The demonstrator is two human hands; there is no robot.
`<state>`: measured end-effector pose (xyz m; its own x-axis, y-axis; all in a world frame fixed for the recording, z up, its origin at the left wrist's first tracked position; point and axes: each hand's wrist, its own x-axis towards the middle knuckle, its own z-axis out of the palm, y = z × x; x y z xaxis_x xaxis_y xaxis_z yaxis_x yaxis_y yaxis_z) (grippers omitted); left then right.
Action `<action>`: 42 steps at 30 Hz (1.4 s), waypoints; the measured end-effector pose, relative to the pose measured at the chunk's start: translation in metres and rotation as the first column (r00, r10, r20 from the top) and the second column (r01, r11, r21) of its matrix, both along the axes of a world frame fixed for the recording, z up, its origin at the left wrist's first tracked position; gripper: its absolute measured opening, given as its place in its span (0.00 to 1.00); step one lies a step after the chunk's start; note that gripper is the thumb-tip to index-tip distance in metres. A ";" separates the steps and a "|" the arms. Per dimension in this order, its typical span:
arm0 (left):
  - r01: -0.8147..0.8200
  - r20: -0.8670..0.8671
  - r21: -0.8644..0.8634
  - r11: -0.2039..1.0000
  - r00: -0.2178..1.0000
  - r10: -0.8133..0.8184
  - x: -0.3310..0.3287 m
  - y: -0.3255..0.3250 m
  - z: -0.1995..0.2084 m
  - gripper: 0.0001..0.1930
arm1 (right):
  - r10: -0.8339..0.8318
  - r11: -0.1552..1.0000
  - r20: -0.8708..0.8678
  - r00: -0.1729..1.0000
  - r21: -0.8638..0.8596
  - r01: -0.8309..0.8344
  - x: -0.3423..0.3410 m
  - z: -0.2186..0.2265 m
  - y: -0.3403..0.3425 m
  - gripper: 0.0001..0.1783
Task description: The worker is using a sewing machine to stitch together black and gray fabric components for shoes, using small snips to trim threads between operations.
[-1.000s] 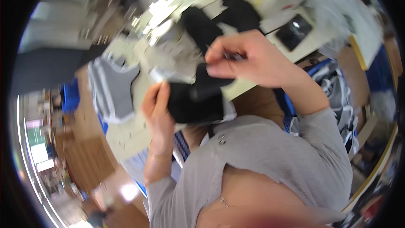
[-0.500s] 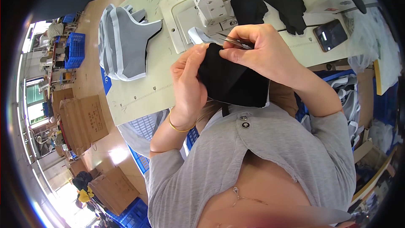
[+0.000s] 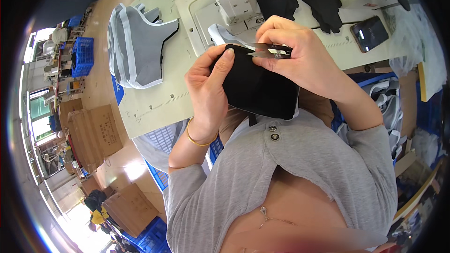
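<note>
My left hand (image 3: 208,82) grips the upper left edge of a black fabric piece (image 3: 262,91), thumb on top. The fabric hangs over the near table edge above my lap, and a pale edge shows along its bottom. In my right hand (image 3: 293,49) is a pair of thread snips (image 3: 274,51). Their blades point left, parted, over the fabric's top edge and close to my left thumb. A light grey strip (image 3: 221,35) lies just beyond the fabric, by the sewing machine (image 3: 236,4). Whether the blades touch a thread is too small to tell.
Grey pieces with white binding (image 3: 140,47) lie stacked at the table's left. Black fabric pieces (image 3: 318,0) and a dark phone (image 3: 369,34) lie at the right. Blue crates flank my lap, the right one holding grey-white pieces (image 3: 389,103). Cardboard boxes (image 3: 96,131) stand on the floor.
My right hand has turned, and the thread snips now show side-on with blades apart. The fabric's top edge lies flatter, and my left thumb has shifted onto its face.
</note>
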<state>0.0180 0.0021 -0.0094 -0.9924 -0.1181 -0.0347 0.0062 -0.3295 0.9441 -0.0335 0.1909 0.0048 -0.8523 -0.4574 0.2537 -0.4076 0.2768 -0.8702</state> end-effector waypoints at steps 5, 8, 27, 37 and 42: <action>0.011 -0.013 -0.001 1.000 1.000 -0.011 -0.001 -0.001 0.004 0.08 | 0.002 0.995 0.111 0.994 0.095 -0.013 0.002 0.002 0.002 0.11; -0.004 -0.028 -0.034 0.999 1.000 0.003 -0.001 -0.003 0.005 0.08 | 0.020 0.997 0.116 0.993 -0.072 -0.011 0.003 0.004 0.001 0.13; 0.169 -0.039 -0.316 0.934 0.981 -0.191 -0.089 -0.038 0.058 0.07 | -0.137 0.958 0.064 0.988 -0.244 0.149 -0.020 0.007 -0.025 0.12; 0.258 0.061 -0.169 0.951 0.966 -0.251 -0.138 -0.041 0.066 0.06 | -0.142 0.881 0.175 0.974 -0.426 0.205 -0.048 0.008 -0.031 0.12; 0.291 0.164 -0.112 0.950 0.949 -0.271 -0.134 -0.043 0.066 0.07 | -0.144 0.891 0.199 0.969 -0.400 0.215 -0.042 0.008 -0.031 0.12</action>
